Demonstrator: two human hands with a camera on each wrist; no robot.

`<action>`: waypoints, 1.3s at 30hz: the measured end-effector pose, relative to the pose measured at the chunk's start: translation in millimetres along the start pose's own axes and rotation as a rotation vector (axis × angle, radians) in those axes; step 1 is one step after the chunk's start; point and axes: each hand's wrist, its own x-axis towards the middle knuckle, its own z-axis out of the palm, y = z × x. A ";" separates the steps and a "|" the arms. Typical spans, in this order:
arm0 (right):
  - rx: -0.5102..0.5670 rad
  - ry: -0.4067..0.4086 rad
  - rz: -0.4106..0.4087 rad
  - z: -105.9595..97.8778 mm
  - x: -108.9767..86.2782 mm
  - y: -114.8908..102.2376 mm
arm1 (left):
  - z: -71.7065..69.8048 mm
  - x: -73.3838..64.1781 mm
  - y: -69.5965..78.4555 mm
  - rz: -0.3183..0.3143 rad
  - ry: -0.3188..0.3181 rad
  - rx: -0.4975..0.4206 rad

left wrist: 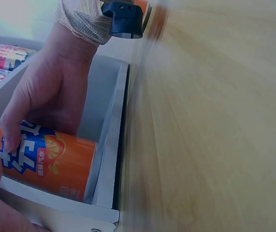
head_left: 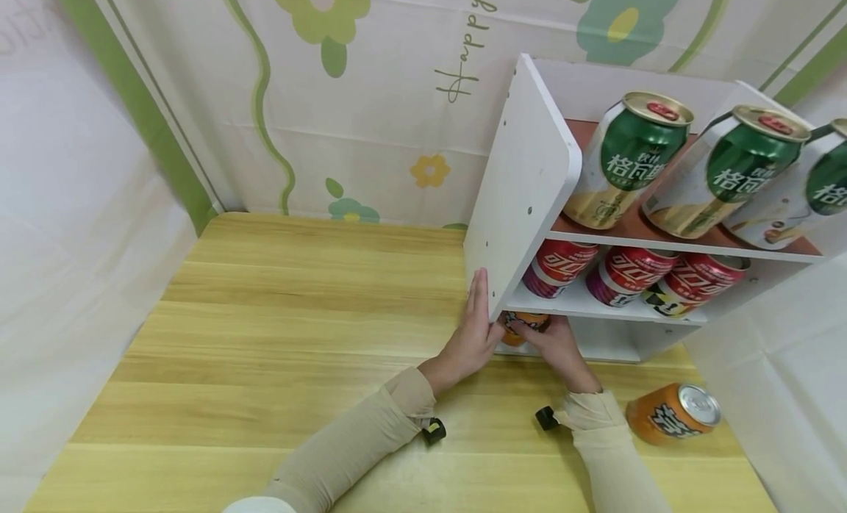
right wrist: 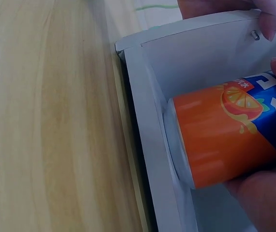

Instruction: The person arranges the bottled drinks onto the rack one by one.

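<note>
A white shelf unit [head_left: 519,175] stands on the wooden table. My right hand [head_left: 559,348] reaches into its lowest compartment and grips an orange soda can [left wrist: 65,164], thumb on one side and fingers on the other. The can stands upright beside the left side panel, its base at the compartment floor's front edge [right wrist: 150,145]. My left hand [head_left: 471,344] holds that panel, fingers laid along the outside and thumb hooked round the front edge. A second orange soda can [head_left: 668,414] is on the table, right of my right forearm.
Red cola cans [head_left: 561,267] line the middle shelf. Green-and-white cans [head_left: 629,160] stand on the upper one. Behind the unit hangs a flower-print cloth [head_left: 390,123]. Bare wooden tabletop [head_left: 298,314] extends to the left.
</note>
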 end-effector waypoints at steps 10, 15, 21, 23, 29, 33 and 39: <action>0.006 -0.011 -0.024 -0.3 1.4 2.9 | -0.6 0.4 -0.1 -0.001 -0.003 0.004; 0.022 -0.014 -0.074 -0.3 0.4 5.3 | -1.6 -0.6 2.3 -0.005 -0.007 0.002; 0.020 -0.011 -0.108 -4.6 -5.6 3.7 | -2.2 -1.5 3.6 -0.008 -0.016 0.013; 0.010 -0.003 -0.111 -6.5 -7.9 2.2 | -2.4 -1.4 3.8 -0.006 -0.011 0.016; 0.015 0.020 -0.123 -10.5 -17.6 -2.0 | -2.3 -1.3 4.8 -0.016 -0.006 0.007; 0.010 0.045 -0.112 -13.5 -30.4 -2.8 | -1.5 -1.3 4.3 -0.023 -0.011 -0.001; -0.007 0.086 -0.166 -22.2 -51.3 1.7 | -1.8 -0.9 2.5 -0.015 -0.007 0.002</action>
